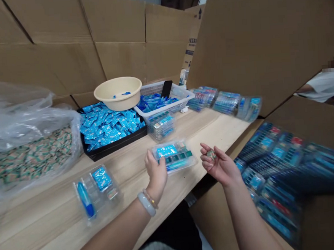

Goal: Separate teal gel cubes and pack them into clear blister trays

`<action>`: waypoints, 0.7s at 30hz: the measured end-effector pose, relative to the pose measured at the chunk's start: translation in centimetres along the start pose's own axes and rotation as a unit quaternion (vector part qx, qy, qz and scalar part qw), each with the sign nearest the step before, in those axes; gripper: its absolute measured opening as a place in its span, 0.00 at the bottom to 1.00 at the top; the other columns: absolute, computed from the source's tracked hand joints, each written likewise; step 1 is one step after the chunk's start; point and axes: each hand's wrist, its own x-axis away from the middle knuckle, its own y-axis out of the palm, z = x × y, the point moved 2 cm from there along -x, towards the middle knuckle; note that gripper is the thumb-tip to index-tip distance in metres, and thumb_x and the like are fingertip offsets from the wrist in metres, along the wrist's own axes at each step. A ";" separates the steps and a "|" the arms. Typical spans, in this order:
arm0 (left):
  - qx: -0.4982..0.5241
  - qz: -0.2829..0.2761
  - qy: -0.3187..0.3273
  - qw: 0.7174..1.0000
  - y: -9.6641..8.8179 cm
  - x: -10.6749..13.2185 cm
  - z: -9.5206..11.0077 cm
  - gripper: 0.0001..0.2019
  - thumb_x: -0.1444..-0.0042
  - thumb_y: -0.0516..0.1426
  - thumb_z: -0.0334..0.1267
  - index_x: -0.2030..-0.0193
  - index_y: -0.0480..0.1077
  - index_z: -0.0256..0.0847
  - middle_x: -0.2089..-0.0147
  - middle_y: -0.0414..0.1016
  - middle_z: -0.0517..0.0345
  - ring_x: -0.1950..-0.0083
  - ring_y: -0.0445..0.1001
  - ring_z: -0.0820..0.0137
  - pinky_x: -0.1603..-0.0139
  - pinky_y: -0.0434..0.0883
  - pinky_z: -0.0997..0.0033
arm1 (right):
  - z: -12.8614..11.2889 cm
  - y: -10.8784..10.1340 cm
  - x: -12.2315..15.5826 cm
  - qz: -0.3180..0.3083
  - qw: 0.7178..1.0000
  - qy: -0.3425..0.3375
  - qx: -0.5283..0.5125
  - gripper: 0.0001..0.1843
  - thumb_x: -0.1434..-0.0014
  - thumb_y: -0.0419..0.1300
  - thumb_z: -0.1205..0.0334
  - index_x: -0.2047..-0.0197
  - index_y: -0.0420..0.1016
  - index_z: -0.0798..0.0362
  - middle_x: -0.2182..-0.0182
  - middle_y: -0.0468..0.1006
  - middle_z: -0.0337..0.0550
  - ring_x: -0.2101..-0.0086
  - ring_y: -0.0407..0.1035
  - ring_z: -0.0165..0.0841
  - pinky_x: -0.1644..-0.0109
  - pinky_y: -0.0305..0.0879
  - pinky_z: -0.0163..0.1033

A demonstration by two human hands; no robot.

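Your left hand (156,172) grips a clear tray (192,160) at its nine-o'clock edge; your right hand (219,164), toward three o'clock, holds small packets (211,154) (loosely curled).

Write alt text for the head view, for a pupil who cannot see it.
A person's left hand holds a clear tray containing a blue packet, while the curled right hand holds one or more small pieces beside it. A second tray lies to the left on the wooden table; behind stands a black bin of blue packets.
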 end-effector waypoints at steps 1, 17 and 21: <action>-0.012 0.012 0.007 1.000 -0.3 0.1 0.4 0.27 0.48 0.50 0.39 0.42 0.47 0.34 0.41 0.49 0.39 0.38 0.47 0.57 0.42 0.52 0.54 | 0.1 0.2 0.1 -0.001 1.000 0.002 0.003 0.15 0.42 0.44 0.60 0.61 0.70 0.53 0.74 0.69 0.40 0.80 0.58 0.24 0.82 0.58 0.28; -0.272 -0.180 0.310 0.893 -14.0 3.3 1.8 0.10 0.52 0.58 0.37 0.62 0.68 0.42 0.60 0.70 0.59 0.56 0.63 0.67 0.52 0.56 0.62 | 17.0 12.0 2.6 -0.117 0.967 0.204 0.102 0.14 0.43 0.51 0.54 0.66 0.73 0.54 0.69 0.74 0.40 0.72 0.67 0.26 0.68 0.65 0.29; -0.237 -0.148 0.271 0.921 -17.2 3.5 -0.8 0.12 0.50 0.56 0.39 0.57 0.67 0.44 0.58 0.69 0.58 0.56 0.63 0.68 0.54 0.57 0.64 | 19.7 13.5 2.1 -0.144 0.955 0.227 0.125 0.14 0.45 0.53 0.53 0.69 0.73 0.53 0.70 0.74 0.40 0.70 0.68 0.28 0.65 0.65 0.34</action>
